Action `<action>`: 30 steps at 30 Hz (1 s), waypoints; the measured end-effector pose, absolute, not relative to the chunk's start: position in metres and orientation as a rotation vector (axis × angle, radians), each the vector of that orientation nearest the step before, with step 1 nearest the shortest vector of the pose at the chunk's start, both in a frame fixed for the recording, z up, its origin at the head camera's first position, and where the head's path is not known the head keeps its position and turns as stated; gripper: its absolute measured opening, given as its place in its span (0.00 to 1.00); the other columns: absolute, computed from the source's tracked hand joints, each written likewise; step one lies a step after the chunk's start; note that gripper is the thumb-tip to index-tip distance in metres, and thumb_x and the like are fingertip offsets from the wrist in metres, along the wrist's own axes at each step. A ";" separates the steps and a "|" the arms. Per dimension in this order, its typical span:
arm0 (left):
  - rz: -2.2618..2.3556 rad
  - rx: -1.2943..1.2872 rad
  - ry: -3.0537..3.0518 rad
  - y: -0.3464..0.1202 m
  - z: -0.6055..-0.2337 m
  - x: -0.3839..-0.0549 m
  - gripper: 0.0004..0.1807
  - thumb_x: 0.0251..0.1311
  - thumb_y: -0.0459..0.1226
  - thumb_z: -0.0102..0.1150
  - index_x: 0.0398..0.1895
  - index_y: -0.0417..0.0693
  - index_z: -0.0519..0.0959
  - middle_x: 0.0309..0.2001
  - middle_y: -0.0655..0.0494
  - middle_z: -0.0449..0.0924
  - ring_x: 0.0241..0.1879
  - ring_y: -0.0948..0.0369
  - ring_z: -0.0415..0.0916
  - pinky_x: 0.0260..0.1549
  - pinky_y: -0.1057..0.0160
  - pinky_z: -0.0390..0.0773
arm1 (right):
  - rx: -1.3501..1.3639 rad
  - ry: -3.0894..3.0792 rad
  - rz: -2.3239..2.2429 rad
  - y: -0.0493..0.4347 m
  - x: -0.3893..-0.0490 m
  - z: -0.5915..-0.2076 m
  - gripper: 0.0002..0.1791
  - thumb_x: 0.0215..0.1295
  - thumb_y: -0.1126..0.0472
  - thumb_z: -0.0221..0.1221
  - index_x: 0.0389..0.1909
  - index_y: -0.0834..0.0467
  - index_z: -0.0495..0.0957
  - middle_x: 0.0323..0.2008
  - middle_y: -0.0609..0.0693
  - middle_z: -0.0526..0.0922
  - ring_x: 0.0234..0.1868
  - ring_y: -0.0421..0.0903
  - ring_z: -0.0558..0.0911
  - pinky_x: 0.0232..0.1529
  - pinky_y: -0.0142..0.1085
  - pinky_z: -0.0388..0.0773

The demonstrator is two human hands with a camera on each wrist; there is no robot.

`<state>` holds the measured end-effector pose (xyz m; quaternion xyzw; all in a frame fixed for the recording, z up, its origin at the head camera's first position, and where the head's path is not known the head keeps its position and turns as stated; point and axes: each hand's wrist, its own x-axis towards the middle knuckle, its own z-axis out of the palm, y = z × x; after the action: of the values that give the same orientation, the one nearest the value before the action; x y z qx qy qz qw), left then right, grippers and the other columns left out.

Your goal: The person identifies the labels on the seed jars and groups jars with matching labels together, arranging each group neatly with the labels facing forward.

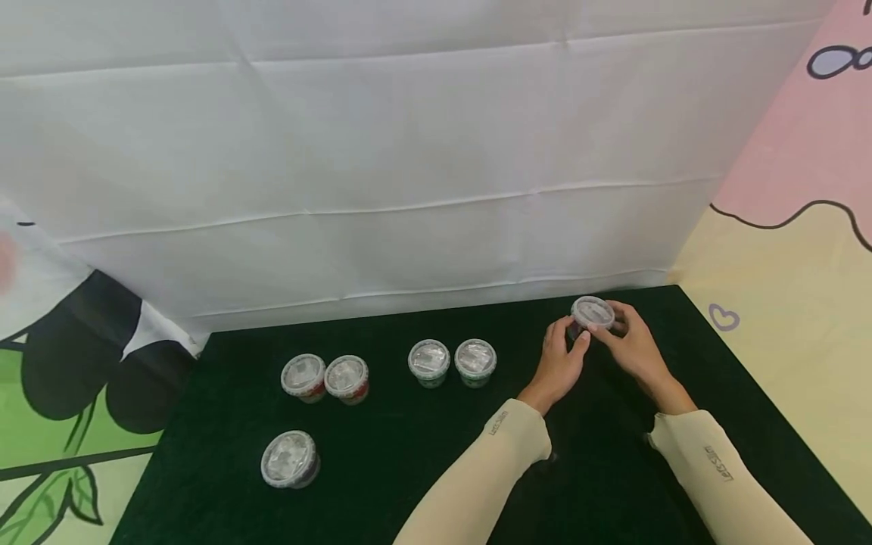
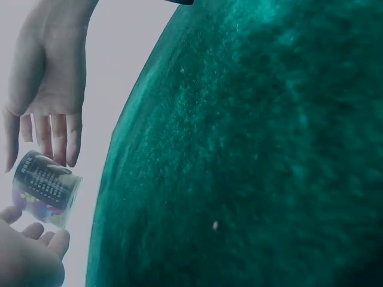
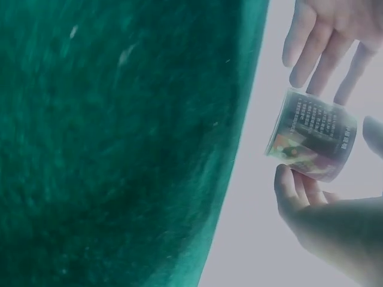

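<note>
A small round plastic tub (image 1: 593, 312) with a clear lid sits between both hands at the table's far right. My left hand (image 1: 560, 365) holds its left side, thumb toward the front. On the other side, my right hand (image 1: 635, 347) grips it with thumb in front and fingers round the right side. The left wrist view shows the tub (image 2: 46, 186) against the white backdrop, with a dark printed label and colourful pictures. Fingers reach it from two sides there. Seen from the right wrist, the tub (image 3: 314, 134) shows small print, and its contents are hidden by the label.
Two red-banded tubs (image 1: 303, 377) stand side by side at left on the dark green table (image 1: 409, 469). Two greenish tubs (image 1: 475, 362) stand at centre, left of my hands. A darker tub (image 1: 289, 459) is nearer at left. A white backdrop (image 1: 409, 151) rises behind.
</note>
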<state>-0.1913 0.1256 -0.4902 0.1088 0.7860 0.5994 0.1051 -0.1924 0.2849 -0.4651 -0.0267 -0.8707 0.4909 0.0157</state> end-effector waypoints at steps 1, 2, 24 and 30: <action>1.780 0.329 2.315 0.123 -0.489 -0.189 0.29 0.83 0.51 0.44 0.79 0.51 0.62 0.80 0.56 0.58 0.78 0.57 0.58 0.78 0.50 0.61 | -0.069 -2.709 1.534 0.284 -0.189 -0.463 0.39 0.81 0.56 0.58 0.79 0.71 0.52 0.71 0.75 0.64 0.72 0.74 0.67 0.67 0.68 0.70; 1.799 0.340 2.311 0.121 -0.488 -0.187 0.28 0.83 0.50 0.45 0.79 0.51 0.63 0.81 0.56 0.58 0.79 0.57 0.58 0.79 0.51 0.60 | -0.054 -2.709 1.543 0.282 -0.187 -0.460 0.39 0.81 0.55 0.58 0.80 0.71 0.52 0.71 0.75 0.64 0.72 0.75 0.66 0.68 0.68 0.69; 2.067 0.342 2.340 0.076 -0.462 -0.133 0.22 0.76 0.43 0.60 0.66 0.46 0.68 0.66 0.53 0.69 0.71 0.51 0.69 0.74 0.55 0.68 | 0.274 -2.775 1.622 0.257 -0.133 -0.426 0.37 0.81 0.58 0.58 0.80 0.66 0.54 0.69 0.70 0.67 0.70 0.74 0.69 0.63 0.61 0.77; 2.099 0.359 2.337 0.060 -0.462 -0.124 0.23 0.74 0.40 0.62 0.64 0.44 0.67 0.64 0.50 0.71 0.68 0.52 0.73 0.72 0.58 0.71 | 0.355 -2.768 1.694 0.248 -0.125 -0.423 0.36 0.80 0.58 0.59 0.79 0.66 0.56 0.68 0.67 0.69 0.68 0.70 0.71 0.52 0.24 0.78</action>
<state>-0.1244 0.0602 -0.4622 0.1136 0.7391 0.6639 -0.0101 -0.1248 0.2481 -0.4229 0.1086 -0.8463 0.5179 -0.0614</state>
